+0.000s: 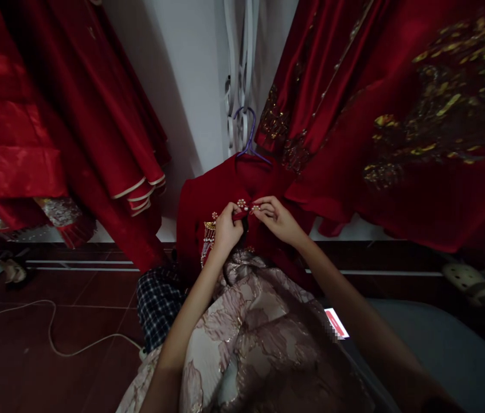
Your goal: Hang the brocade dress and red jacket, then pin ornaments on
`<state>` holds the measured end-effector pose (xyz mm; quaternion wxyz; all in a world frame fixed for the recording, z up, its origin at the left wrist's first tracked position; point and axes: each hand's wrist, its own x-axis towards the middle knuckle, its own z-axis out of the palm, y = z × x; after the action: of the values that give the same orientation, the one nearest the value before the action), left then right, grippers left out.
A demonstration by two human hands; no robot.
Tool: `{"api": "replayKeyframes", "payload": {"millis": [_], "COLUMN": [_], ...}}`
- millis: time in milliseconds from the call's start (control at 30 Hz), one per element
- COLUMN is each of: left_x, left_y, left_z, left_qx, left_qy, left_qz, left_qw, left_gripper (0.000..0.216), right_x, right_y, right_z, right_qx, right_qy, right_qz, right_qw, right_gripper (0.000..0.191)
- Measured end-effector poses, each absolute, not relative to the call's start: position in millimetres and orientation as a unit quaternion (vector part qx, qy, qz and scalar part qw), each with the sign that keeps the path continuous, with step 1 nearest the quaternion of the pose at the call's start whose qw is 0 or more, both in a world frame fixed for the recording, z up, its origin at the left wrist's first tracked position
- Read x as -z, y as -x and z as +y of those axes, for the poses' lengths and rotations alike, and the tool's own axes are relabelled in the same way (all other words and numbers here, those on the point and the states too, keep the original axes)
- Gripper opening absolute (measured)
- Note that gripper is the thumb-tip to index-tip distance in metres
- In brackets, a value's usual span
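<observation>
A dark red jacket (208,195) hangs in front of me on a purple hanger (249,137). Its front has pearl-like flower fasteners (241,203) at the opening. My left hand (227,232) is closed on the jacket's front edge, just below one flower. The fingers of my right hand (280,221) pinch around the other flower fastener (255,209), close to the left fingertips. A gold brooch with beaded tassels (208,234) sits on the jacket beside my left hand. Whether the two fastener halves are joined is too small to tell.
Red garments hang on the left (109,132) and right (332,86), the latter with gold sequins. A white metal rack (242,57) stands behind the hanger. Patterned pale fabric (242,332) covers my lap. A phone with a lit screen (337,323) and a white cable (53,327) lie lower.
</observation>
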<state>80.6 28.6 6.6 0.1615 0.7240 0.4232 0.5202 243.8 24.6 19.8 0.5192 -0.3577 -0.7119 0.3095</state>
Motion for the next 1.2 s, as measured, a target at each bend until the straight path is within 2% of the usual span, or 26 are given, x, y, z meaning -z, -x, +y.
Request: {"api": "replayKeyframes", "payload": {"millis": [233, 633, 767, 900, 1067, 1200], "left_x": [-10.3, -20.2, -27.3, -29.6, -29.2, -28.9], "left_y": [-79.0, -77.9, -80.9, -82.0, -77.2, -79.3], "left_z": [30.4, 18.4, 16.3, 13.4, 9.1, 14.0], "left_qx": [-0.508, -0.488, -0.476, -0.469, -0.529, -0.62], "left_qy": [-0.728, -0.733, -0.713, -0.701, -0.683, -0.631], "left_qz": [0.427, 0.447, 0.499, 0.529, 0.496, 0.429], "left_qw": [0.172, 0.161, 0.128, 0.09, 0.088, 0.185], "left_gripper": [0.024, 0.009, 0.027, 0.025, 0.021, 0.02], "right_x": [-25.2, -41.9, -43.2, -41.4, -47.8, -57.2], "right_y": [-239.3, -242.4, -242.2, -242.1, -246.6, -248.6], "right_z": [28.8, 29.0, 29.2, 29.0, 21.1, 15.1], "right_qx": [-0.356, -0.317, -0.304, -0.303, -0.372, -0.411], "right_qy": [0.355, 0.349, 0.344, 0.349, 0.369, 0.388], "right_qz": [-0.7, -0.749, -0.758, -0.749, -0.708, -0.677], "right_qw": [0.507, 0.465, 0.463, 0.476, 0.473, 0.471], "right_gripper": [0.032, 0.027, 0.024, 0.024, 0.032, 0.035]}}
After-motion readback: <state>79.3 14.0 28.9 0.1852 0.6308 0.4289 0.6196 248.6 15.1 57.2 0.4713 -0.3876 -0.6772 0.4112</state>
